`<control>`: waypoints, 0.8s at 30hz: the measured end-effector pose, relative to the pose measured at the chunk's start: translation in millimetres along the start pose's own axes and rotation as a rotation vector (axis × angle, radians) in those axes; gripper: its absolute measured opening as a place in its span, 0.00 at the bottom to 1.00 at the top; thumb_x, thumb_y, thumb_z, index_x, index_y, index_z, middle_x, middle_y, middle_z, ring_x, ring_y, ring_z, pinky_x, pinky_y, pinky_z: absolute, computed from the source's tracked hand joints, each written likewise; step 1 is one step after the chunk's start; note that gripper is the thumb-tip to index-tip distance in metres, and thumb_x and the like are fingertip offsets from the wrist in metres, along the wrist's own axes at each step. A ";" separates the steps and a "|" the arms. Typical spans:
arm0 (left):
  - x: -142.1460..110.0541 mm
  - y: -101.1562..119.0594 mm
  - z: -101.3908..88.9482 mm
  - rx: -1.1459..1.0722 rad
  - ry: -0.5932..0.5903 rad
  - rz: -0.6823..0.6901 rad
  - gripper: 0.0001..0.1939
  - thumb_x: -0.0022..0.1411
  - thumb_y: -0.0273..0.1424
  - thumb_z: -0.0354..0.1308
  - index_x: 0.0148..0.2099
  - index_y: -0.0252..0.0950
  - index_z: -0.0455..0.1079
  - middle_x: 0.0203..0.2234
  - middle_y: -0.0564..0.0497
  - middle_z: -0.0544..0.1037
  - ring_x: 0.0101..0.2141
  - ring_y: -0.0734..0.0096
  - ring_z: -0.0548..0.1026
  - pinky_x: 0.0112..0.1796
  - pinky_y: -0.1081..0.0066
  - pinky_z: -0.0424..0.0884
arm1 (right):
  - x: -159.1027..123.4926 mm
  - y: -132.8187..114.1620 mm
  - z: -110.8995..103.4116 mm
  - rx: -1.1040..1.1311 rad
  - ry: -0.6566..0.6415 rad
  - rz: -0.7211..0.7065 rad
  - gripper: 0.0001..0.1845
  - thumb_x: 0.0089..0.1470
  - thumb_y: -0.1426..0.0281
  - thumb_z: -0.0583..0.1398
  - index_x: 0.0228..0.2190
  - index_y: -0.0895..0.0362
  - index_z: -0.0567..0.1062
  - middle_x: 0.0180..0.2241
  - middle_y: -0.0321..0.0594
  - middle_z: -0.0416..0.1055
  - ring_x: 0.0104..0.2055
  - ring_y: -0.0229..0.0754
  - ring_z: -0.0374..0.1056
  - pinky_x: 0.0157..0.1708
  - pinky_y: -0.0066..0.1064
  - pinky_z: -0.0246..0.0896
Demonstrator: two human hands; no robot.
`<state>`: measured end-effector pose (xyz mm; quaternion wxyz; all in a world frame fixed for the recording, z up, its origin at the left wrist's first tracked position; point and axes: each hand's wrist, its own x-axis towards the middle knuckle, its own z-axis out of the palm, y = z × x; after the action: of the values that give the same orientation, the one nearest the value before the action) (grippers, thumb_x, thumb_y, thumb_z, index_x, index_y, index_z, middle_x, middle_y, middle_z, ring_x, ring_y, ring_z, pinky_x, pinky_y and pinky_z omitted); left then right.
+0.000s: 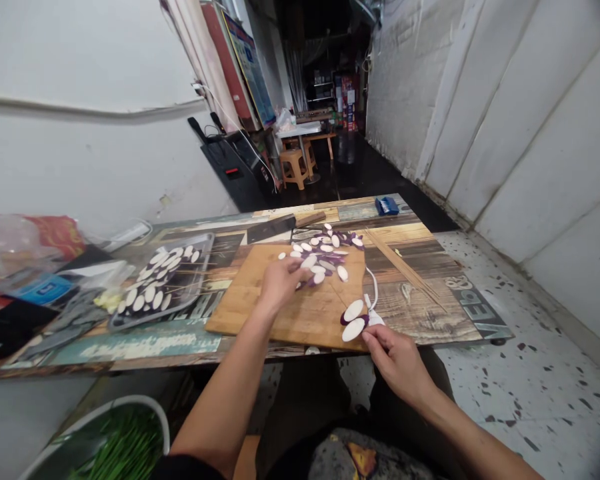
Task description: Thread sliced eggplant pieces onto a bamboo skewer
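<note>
On a wooden cutting board (260,303) lies a pile of eggplant slices (325,257), white with purple skin. My left hand (280,281) reaches onto the board, its fingers at the near edge of the pile. My right hand (397,357) is at the board's front right corner and holds a skewer with two eggplant slices (354,320) threaded on it. The skewer itself is hard to see.
A metal tray (205,257) on the left holds skewered eggplant slices. A cleaver (275,227) lies behind the board, bamboo skewers (400,263) lie to its right, and a white cable (373,287) runs by the board. Plastic bags crowd the table's left end. A basin of greens (125,443) stands below.
</note>
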<state>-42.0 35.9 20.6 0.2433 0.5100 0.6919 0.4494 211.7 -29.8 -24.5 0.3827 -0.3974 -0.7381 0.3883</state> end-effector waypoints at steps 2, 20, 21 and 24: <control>-8.0 -1.9 4.9 -0.131 0.014 -0.042 0.11 0.48 0.31 0.63 0.37 0.36 0.76 0.28 0.50 0.78 0.29 0.68 0.74 0.32 0.72 0.67 | 1.3 -1.4 1.3 0.009 -0.006 0.003 0.14 0.60 0.64 0.50 0.28 0.57 0.71 0.21 0.34 0.65 0.23 0.38 0.61 0.24 0.27 0.51; -39.0 11.4 17.5 -0.871 -0.080 -0.494 0.04 0.54 0.20 0.60 0.34 0.27 0.74 0.26 0.46 0.78 0.25 0.77 0.75 0.25 0.81 0.70 | 3.6 -6.2 0.9 -0.034 -0.037 -0.027 0.15 0.60 0.65 0.50 0.28 0.57 0.72 0.23 0.35 0.67 0.25 0.38 0.63 0.26 0.27 0.53; -39.0 11.5 17.7 -0.868 -0.077 -0.493 0.04 0.55 0.20 0.59 0.34 0.27 0.74 0.26 0.46 0.78 0.24 0.79 0.74 0.23 0.82 0.68 | 3.3 -5.7 0.9 -0.033 -0.039 -0.026 0.15 0.60 0.66 0.50 0.28 0.57 0.72 0.23 0.35 0.67 0.25 0.38 0.63 0.26 0.27 0.53; -38.9 10.9 17.9 -0.861 -0.069 -0.489 0.04 0.55 0.20 0.58 0.34 0.27 0.74 0.24 0.48 0.77 0.21 0.81 0.72 0.20 0.84 0.65 | 2.5 -5.3 0.3 -0.031 -0.045 -0.022 0.15 0.60 0.66 0.50 0.28 0.57 0.72 0.22 0.35 0.66 0.24 0.38 0.62 0.26 0.27 0.52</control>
<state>-8.4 7.4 16.9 0.5530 0.2006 0.5346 0.6068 209.0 -29.6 -19.3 0.3638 -0.3864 -0.7569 0.3814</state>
